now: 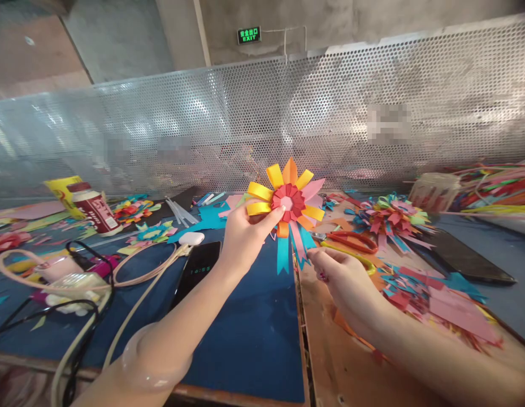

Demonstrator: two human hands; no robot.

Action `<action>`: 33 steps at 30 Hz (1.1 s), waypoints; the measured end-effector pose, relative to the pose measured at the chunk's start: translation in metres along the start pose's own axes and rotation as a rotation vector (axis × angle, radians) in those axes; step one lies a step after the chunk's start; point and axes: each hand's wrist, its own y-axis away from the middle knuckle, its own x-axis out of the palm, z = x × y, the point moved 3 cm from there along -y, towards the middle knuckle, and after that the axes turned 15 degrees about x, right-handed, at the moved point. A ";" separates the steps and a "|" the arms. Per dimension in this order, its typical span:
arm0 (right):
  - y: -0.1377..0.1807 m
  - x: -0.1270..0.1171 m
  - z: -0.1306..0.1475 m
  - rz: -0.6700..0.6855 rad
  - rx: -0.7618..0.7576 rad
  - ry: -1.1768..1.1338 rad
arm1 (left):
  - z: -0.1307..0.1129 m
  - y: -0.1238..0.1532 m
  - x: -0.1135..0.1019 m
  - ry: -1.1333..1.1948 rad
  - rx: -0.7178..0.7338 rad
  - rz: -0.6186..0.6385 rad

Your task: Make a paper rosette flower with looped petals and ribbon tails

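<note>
A paper flower (289, 195) with a red pleated centre, yellow loops and orange and pink petals is held up over the table. My left hand (247, 232) grips it, with the thumb pressed on the pale middle. Blue and pink paper tails (282, 257) hang below, their ends notched. My right hand (342, 274) is closed, its fingertips pinching the end of a blue tail at the lower right. Scissors with red and yellow handles (355, 242) lie just behind my right hand.
A dark phone (198, 265) lies left of centre, near a white earbud case (191, 238), tangled cables and a brown bottle (95, 209). Another paper flower (393, 213), paper scraps (457, 311) and a black phone (469, 257) are at right. A perforated metal screen (245, 118) stands behind.
</note>
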 end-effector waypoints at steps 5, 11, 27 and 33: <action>0.004 0.002 0.003 0.021 -0.029 0.013 | 0.002 0.000 -0.001 0.003 0.014 -0.009; 0.000 0.000 0.001 -0.007 -0.014 -0.005 | 0.002 -0.001 -0.004 0.016 -0.005 -0.052; -0.002 -0.001 0.003 0.008 -0.087 0.023 | 0.002 -0.004 -0.006 0.028 0.010 -0.085; -0.002 0.000 0.002 0.037 -0.098 0.049 | 0.002 -0.003 -0.006 0.014 0.021 -0.055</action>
